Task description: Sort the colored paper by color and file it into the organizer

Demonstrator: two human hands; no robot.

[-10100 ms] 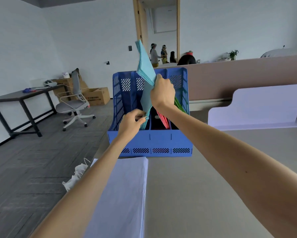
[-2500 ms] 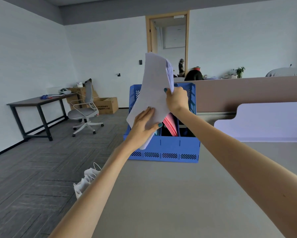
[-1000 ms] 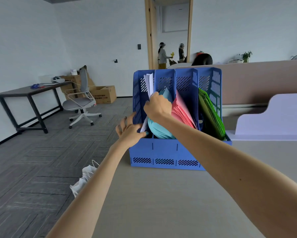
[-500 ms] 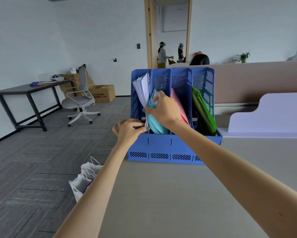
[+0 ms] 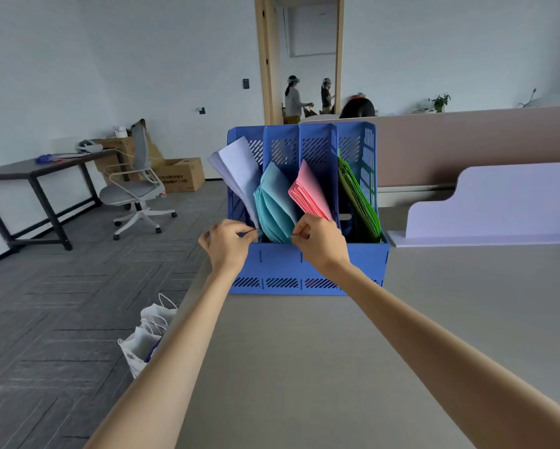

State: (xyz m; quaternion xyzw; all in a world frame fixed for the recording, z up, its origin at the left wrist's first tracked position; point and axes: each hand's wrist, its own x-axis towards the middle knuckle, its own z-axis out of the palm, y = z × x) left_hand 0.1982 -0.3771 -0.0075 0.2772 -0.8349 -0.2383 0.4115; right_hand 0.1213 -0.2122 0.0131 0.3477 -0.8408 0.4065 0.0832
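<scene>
Fingers of your right hand [image 5: 319,244] pinched the lower front corner of the teal paper [image 5: 273,202]; your left hand [image 5: 228,246] curled at the foot of the white paper [image 5: 239,170], its hold unclear. Both stacks leaned in the blue organizer [image 5: 304,265] on the grey desk [image 5: 304,367]: white leftmost, teal next, then pink paper [image 5: 307,192] and green paper [image 5: 358,202]. A white bag [image 5: 149,332] sat on the floor, left.

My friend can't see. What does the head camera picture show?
A blue organizer on a grey table holds white paper, teal paper, pink paper and green paper, left to right. The right hand pinches the teal paper's lower corner; the left hand curls fingers by its other corner.
</scene>
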